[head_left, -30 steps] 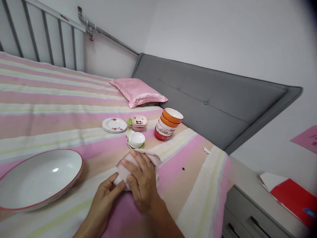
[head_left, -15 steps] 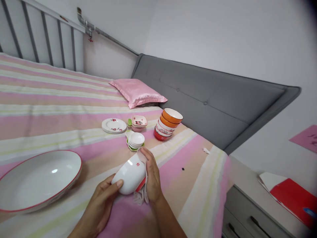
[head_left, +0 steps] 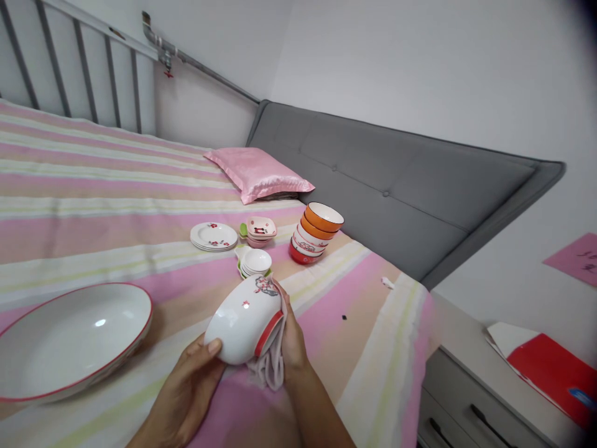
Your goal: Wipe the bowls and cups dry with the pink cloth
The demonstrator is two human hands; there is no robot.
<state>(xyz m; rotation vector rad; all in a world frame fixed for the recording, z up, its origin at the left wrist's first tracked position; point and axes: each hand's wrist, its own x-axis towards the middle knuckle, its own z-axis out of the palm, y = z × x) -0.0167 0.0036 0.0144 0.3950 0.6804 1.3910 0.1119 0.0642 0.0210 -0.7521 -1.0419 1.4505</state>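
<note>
The largest thing is the striped bedspread (head_left: 180,274), and it is soft, so a slip here would probably be mild. On it, toward the left, rests the big oval dish (head_left: 69,339), well apart from the hands. To the right and farther off stands the leaning stack of bowls (head_left: 313,235); in judgement, elbows and wrists should stay away from it.

The white bowl (head_left: 245,317) is between the two hands, low in the middle, tilted on its side. The left hand (head_left: 189,382) grips its left edge, thumb on the outer wall; its fingers underneath are hidden. The right hand (head_left: 292,342) presses a pale cloth (head_left: 268,370) to the right side of the bowl; how firmly, one cannot tell. The glazed wall looks slippery, so the left grip should be firm while the cloth moves, and the hanging folds are better gathered into the palm.

The small white dishes (head_left: 256,261) are just behind the bowl, so turning should be gentle. The narrow red band (head_left: 269,334) deserves the cloth's edge.
</note>
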